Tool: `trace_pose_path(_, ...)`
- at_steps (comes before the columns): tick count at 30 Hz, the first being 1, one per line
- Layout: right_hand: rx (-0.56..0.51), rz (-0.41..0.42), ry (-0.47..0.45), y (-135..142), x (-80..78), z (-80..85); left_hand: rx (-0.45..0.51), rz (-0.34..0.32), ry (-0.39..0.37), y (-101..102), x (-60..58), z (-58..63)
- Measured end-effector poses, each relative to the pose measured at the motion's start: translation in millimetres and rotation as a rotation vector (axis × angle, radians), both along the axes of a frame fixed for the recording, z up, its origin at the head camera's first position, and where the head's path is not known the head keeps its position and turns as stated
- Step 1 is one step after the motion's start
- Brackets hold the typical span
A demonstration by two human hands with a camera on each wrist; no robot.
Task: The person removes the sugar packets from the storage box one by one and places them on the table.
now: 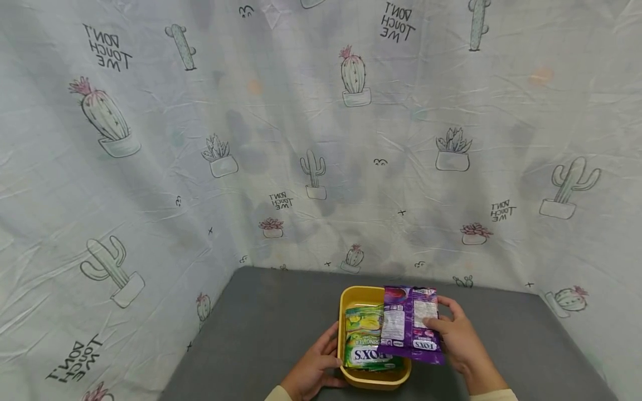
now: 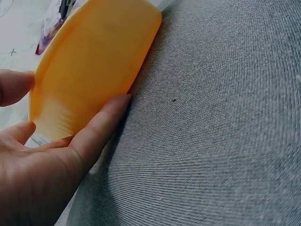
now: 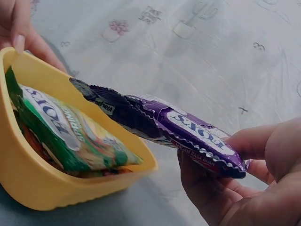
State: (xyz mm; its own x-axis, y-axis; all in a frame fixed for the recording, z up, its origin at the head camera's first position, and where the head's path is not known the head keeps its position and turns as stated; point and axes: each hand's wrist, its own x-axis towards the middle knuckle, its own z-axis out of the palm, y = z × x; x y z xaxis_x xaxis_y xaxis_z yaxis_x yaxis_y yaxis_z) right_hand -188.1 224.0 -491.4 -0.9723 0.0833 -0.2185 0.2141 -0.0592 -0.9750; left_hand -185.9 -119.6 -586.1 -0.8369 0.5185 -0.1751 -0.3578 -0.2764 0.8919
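Note:
A purple FOX'S candy packet (image 1: 412,323) is pinched between the thumb and fingers of my right hand (image 1: 458,337). It is held over the right side of a yellow plastic tub (image 1: 373,384). Inside the tub lies a green and yellow FOX'S candy packet (image 1: 363,337), partly hidden by the purple one; the right wrist view shows more wrapping beneath the green packet (image 3: 70,136). My left hand (image 1: 318,365) grips the tub's left side. In the left wrist view, the thumb touches the tub's rim and the fingers (image 2: 101,125) press along its outer wall.
The tub stands on a dark grey cloth-covered table (image 1: 261,317). Around the table's back and sides hangs a pale curtain (image 1: 321,133) printed with cacti and mirrored lettering.

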Motion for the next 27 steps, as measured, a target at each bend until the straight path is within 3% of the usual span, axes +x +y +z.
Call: trace_pose_path(27, -0.031, -0.056, -0.021, 54, 4.7, -10.8, -0.007, -0.002, -0.008, -1, -2.7, -1.7)
